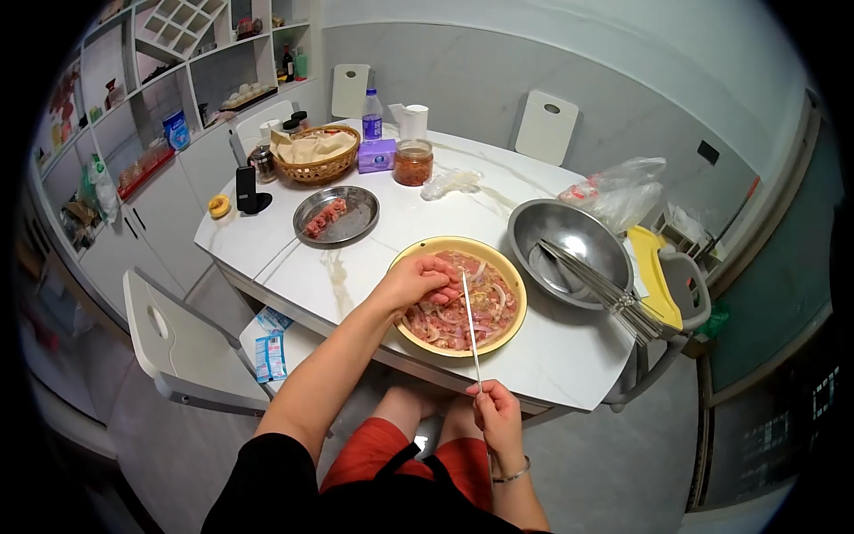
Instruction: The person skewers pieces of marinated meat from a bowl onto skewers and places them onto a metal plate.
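A yellow bowl (519, 311) of raw meat pieces and sliced onion stands near the table's front edge. My left hand (425, 280) is over the bowl's left part, its fingers curled near the tip of a metal skewer (471, 325); whether a piece of meat is between them is too small to tell. Below the bowl, at the table edge, my right hand (496, 416) grips the skewer's lower end. The skewer slants up across the bowl. On a round metal plate (360, 214) to the left lies a meat-loaded skewer (326, 218).
A steel basin (583, 236) holding several skewers (614, 298) stands at the right, beside a plastic bag (623, 189) and a yellow tray (654, 276). Behind are a jar (414, 163), tissue pack (376, 156), bottle (372, 116) and basket (316, 169). A phone stand (248, 191) is at the left.
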Demonstrator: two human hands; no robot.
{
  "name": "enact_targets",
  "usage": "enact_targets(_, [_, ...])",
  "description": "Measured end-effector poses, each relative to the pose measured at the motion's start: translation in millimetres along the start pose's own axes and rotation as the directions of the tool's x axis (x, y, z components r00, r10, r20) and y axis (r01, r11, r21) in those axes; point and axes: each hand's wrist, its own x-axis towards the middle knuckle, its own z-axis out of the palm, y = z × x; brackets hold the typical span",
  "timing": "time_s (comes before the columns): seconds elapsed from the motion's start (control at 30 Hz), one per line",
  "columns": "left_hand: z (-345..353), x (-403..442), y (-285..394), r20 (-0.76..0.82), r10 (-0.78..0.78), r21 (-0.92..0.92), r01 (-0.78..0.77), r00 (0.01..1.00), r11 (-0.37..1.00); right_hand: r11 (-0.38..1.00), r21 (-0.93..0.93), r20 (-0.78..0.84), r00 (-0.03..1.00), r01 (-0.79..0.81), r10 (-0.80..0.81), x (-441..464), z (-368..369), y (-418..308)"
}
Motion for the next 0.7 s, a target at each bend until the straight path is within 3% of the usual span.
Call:
enact_targets(0.37, [-5.8, -2.8, -13.6, -0.081, 0.046, -0.148, -0.057, 0.996, 0.987, 0.987, -0.093, 0.092, 0.989, 0.128, -0.119, -12.3, 4.0, 12.0])
enact_targets(0.43, [-5.8, -3.4, -12.8, -0.077, 0.015, -0.245, -0.033, 0.997, 0.969, 0.985, -0.112, 0.087, 0.989, 0.128, -0.119, -8.6, 2.6, 15.5])
enact_targets(0.53, [-1.5, -3.3, -13.6, -0.125, 0.076, -0.267, -0.107, 0.989, 0.958, 0.985, -0.123, 0.086, 0.990, 0.118, -0.108, -7.1, 1.6, 17.2])
enact_targets(0.7, [-1.8, -2.3, -11.4, -0.136, 0.068, -0.227, -0.098, 0.988, 0.969, 0.996, -0.079, 0.061, 0.997, 0.045, -0.040, -11.0, 2.7, 11.5])
